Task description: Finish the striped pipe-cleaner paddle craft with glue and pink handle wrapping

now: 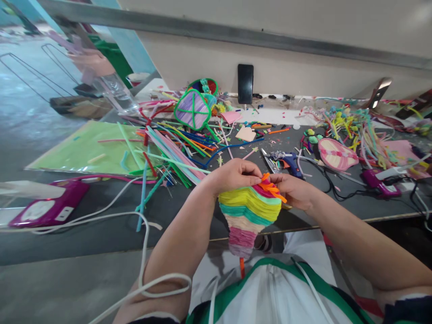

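Both my hands hold a fan-shaped piece (249,211) made of rows of pipe cleaners in pink, cream, teal, yellow and green, just above the table's near edge. My left hand (232,176) is closed, gripping its upper left edge. Closed as well, my right hand (293,191) pinches an orange pipe cleaner (272,188) lying along the top rim of the piece. An orange stem (242,267) pokes out below the piece.
The dark table (101,234) carries a pile of loose pipe cleaners (175,148), a green-rimmed purple fan (193,110), a blue glue gun (289,161), a pink fan (336,154), a purple power strip (50,208), white cables (141,252) and a phone (245,83) leaning on the wall.
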Demonstrator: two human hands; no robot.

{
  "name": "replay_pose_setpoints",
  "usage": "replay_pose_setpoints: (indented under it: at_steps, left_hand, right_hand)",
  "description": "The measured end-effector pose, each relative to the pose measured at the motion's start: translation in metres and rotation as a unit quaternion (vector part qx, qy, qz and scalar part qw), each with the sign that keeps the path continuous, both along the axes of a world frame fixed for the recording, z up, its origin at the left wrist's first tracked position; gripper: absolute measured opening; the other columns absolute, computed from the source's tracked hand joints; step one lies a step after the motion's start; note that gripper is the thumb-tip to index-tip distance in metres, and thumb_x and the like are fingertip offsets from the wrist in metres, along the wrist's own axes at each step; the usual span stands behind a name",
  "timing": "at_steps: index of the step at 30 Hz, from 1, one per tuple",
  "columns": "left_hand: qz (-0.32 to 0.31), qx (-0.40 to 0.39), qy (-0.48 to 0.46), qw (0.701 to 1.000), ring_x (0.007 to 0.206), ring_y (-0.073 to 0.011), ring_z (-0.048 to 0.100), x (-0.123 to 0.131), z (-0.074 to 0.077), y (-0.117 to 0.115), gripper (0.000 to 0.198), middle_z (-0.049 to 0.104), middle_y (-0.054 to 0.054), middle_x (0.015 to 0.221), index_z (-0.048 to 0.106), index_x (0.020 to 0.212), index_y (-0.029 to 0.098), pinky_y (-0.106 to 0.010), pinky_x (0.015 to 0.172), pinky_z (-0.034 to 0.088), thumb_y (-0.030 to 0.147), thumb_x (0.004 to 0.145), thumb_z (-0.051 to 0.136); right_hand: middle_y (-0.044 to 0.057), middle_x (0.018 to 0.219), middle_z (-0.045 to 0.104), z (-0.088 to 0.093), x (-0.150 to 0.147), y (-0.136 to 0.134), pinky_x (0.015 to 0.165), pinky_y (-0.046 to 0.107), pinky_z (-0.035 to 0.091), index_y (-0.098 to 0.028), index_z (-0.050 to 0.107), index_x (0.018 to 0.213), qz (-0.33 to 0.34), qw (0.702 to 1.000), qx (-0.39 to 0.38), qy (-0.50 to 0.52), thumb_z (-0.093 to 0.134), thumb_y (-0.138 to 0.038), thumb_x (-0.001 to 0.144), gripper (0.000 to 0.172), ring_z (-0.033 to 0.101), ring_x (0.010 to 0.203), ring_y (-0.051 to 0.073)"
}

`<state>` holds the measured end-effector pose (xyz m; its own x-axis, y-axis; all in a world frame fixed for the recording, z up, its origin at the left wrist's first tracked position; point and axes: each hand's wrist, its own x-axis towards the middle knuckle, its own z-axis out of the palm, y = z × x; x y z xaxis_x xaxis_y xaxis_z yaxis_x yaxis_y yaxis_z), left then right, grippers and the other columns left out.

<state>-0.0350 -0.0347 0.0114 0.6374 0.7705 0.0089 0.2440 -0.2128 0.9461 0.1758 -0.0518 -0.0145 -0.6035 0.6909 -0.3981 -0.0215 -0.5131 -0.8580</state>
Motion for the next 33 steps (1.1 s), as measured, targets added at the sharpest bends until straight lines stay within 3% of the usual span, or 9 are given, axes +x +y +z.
replay_pose_setpoints:
  at_steps: [3, 6, 9, 12, 16, 19, 22, 29, 33]
  left_hand:
    - [0.002, -0.001, 0.003, 1.000, 0.071, -0.0117, 0.059, 0.000, -0.002, 0.001, 0.021, 0.068, -0.002, 0.077, 0.069, 0.084, 0.012, -0.020, 0.065, 0.043, 0.030, 0.074, 0.065]
    - [0.002, 0.009, 0.012, 1.000, 0.070, -0.0112, 0.057, 0.000, -0.004, 0.004, 0.020, 0.067, -0.001, 0.075, 0.069, 0.083, 0.011, -0.020, 0.064, 0.042, 0.029, 0.074, 0.064]
    - [0.002, 0.011, 0.012, 1.000, 0.069, -0.0111, 0.057, -0.001, -0.007, 0.006, 0.021, 0.067, -0.001, 0.074, 0.069, 0.084, 0.011, -0.020, 0.064, 0.042, 0.029, 0.074, 0.064]
    - [0.001, 0.005, 0.011, 1.000, 0.072, -0.0120, 0.058, -0.001, -0.009, 0.006, 0.020, 0.068, -0.001, 0.076, 0.069, 0.085, 0.013, -0.021, 0.066, 0.043, 0.029, 0.074, 0.063]
    - [0.013, -0.002, 0.011, 1.000, 0.072, -0.0116, 0.058, 0.000, -0.007, 0.005, 0.019, 0.068, -0.001, 0.076, 0.069, 0.084, 0.013, -0.021, 0.066, 0.043, 0.027, 0.074, 0.063]
    - [0.014, -0.001, 0.012, 1.000, 0.069, -0.0108, 0.056, 0.001, -0.007, 0.005, 0.018, 0.066, 0.000, 0.072, 0.069, 0.082, 0.013, -0.020, 0.064, 0.042, 0.027, 0.073, 0.064]
    - [0.018, 0.012, 0.020, 1.000, 0.069, -0.0111, 0.056, 0.000, -0.009, 0.007, 0.019, 0.067, 0.000, 0.073, 0.070, 0.082, 0.013, -0.020, 0.064, 0.042, 0.028, 0.073, 0.064]
    - [0.052, 0.032, 0.046, 0.997, 0.067, -0.0116, 0.057, -0.003, -0.010, 0.009, 0.020, 0.068, -0.001, 0.071, 0.070, 0.081, 0.012, -0.020, 0.061, 0.041, 0.029, 0.073, 0.063]
    - [0.052, 0.042, 0.046, 0.997, 0.068, -0.0130, 0.058, -0.004, -0.011, 0.009, 0.021, 0.068, -0.002, 0.072, 0.071, 0.081, 0.013, -0.021, 0.061, 0.042, 0.031, 0.073, 0.063]
  right_hand:
    - [-0.001, 0.066, 0.064, 0.011, 0.012, 0.004, 0.048, 0.019, 0.042, -0.016, 0.066, 0.079, 0.044, 0.992, 0.087, -0.084, 0.072, -0.022, 0.067, 0.016, 0.055, 0.050, 0.008]
    - [0.001, 0.076, 0.067, 0.026, 0.019, 0.009, 0.061, 0.024, 0.046, -0.017, 0.068, 0.088, 0.054, 0.946, 0.254, -0.195, 0.062, -0.027, 0.078, 0.015, 0.060, 0.064, 0.011]
    - [0.005, 0.089, 0.067, 0.045, 0.016, 0.003, 0.070, 0.029, 0.045, -0.018, 0.066, 0.101, 0.008, 0.830, 0.468, -0.302, 0.053, -0.025, 0.085, 0.021, 0.060, 0.079, 0.015]
    - [0.006, 0.094, 0.065, 0.063, 0.007, -0.014, 0.076, 0.032, 0.040, -0.019, 0.065, 0.100, 0.085, 0.690, 0.626, -0.353, 0.059, -0.026, 0.084, 0.019, 0.058, 0.088, 0.019]
    - [0.006, 0.089, 0.064, 0.076, -0.009, -0.035, 0.075, 0.036, 0.031, -0.018, 0.063, 0.089, 0.165, 0.525, 0.693, -0.465, 0.059, -0.017, 0.082, 0.009, 0.056, 0.085, 0.021]
    - [0.006, 0.081, 0.063, 0.076, -0.016, -0.041, 0.074, 0.038, 0.027, -0.017, 0.061, 0.081, 0.187, 0.446, 0.721, -0.495, 0.052, -0.009, 0.081, 0.012, 0.053, 0.077, 0.021]
    - [0.004, 0.074, 0.060, 0.073, -0.012, -0.044, 0.074, 0.038, 0.027, -0.017, 0.058, 0.073, 0.169, 0.429, 0.743, -0.485, 0.050, -0.007, 0.080, 0.014, 0.050, 0.072, 0.019]
    - [0.001, 0.075, 0.064, 0.068, 0.021, -0.048, 0.078, 0.036, 0.031, -0.019, 0.057, 0.072, 0.028, 0.507, 0.747, -0.430, 0.050, -0.011, 0.085, 0.016, 0.057, 0.074, 0.016]
    - [0.001, 0.072, 0.065, 0.068, 0.034, -0.046, 0.079, 0.036, 0.033, -0.019, 0.057, 0.072, -0.037, 0.518, 0.740, -0.428, 0.052, -0.017, 0.089, 0.017, 0.060, 0.073, 0.016]
